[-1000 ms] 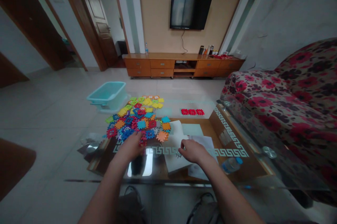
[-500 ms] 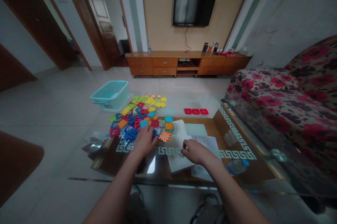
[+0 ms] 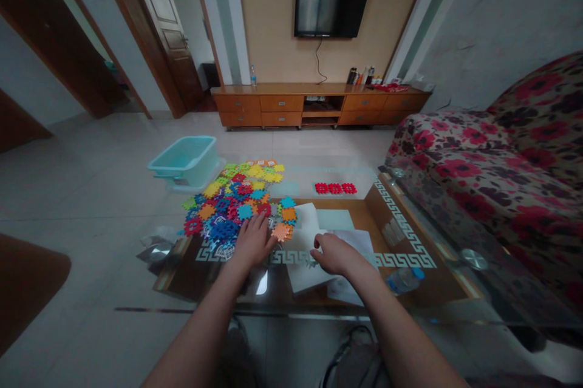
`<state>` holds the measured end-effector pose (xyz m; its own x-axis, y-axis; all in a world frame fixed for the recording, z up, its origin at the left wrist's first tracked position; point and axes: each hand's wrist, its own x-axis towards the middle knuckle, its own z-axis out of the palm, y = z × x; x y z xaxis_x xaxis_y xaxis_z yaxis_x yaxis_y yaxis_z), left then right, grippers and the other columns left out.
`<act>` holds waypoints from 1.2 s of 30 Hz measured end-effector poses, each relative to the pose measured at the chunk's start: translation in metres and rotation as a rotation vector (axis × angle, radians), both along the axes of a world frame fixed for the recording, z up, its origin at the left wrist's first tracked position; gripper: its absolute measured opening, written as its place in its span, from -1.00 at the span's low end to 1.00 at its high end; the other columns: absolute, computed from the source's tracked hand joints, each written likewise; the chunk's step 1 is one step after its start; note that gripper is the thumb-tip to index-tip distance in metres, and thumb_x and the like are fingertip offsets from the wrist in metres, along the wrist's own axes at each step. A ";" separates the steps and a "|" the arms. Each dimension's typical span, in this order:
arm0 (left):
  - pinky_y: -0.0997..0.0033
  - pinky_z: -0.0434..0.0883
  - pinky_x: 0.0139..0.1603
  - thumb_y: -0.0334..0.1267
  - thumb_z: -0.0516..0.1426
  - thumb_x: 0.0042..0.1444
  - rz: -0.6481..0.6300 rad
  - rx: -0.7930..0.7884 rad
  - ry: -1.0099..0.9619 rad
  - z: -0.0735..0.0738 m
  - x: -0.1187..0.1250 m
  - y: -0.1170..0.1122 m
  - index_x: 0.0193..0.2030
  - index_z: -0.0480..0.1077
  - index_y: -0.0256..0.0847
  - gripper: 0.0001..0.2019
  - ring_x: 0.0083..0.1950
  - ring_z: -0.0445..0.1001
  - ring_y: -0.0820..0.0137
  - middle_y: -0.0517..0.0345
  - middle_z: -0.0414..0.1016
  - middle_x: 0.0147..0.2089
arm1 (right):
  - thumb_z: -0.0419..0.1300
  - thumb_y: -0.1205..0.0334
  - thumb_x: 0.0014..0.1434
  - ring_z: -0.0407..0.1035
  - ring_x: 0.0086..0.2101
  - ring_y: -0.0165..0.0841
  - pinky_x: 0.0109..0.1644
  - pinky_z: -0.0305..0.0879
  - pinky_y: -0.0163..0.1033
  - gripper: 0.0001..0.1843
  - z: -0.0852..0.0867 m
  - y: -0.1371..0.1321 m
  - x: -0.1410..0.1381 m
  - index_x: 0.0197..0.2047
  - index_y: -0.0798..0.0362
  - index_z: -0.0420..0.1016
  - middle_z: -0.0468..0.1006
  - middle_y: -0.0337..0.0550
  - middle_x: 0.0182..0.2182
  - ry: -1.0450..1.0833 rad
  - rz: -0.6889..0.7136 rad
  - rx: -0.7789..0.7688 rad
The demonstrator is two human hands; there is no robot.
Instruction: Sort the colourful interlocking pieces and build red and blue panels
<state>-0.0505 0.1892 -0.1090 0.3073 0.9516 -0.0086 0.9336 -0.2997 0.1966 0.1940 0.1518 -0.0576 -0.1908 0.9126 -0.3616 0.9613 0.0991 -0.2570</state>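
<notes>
A heap of flat, toothed plastic tiles (image 3: 237,200) in red, blue, yellow, green and orange covers the left part of a glass coffee table (image 3: 455,291). My left hand (image 3: 252,241) lies on the near edge of the heap, fingers stretched over blue and red tiles, beside an orange tile (image 3: 281,231). My right hand (image 3: 334,252) rests on the glass over white sheets of paper (image 3: 305,248); its fingers are curled and whether they hold a small piece is unclear. A short row of joined red tiles (image 3: 335,188) lies farther back on the glass.
A pale blue plastic tub (image 3: 184,160) stands at the table's far left corner. A water bottle (image 3: 399,280) lies under the glass at the right. A flowered sofa (image 3: 496,157) fills the right side. A wooden TV cabinet (image 3: 319,104) and a wall TV (image 3: 331,5) stand at the back.
My left hand has slid right and forward along the near edge of the tile heap. My right hand has stayed on the paper. The camera has shifted slightly.
</notes>
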 end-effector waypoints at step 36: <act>0.00 0.00 0.41 -0.01 0.01 0.25 0.032 0.012 -0.015 0.003 0.011 -0.008 0.35 0.21 -0.18 -0.43 0.48 -0.02 0.03 -0.14 0.04 0.48 | 0.09 0.11 0.26 0.45 -0.02 -0.11 0.01 0.23 -0.17 -0.64 -0.003 -0.002 0.001 -0.01 0.14 0.52 0.57 0.16 -0.05 0.040 0.015 0.048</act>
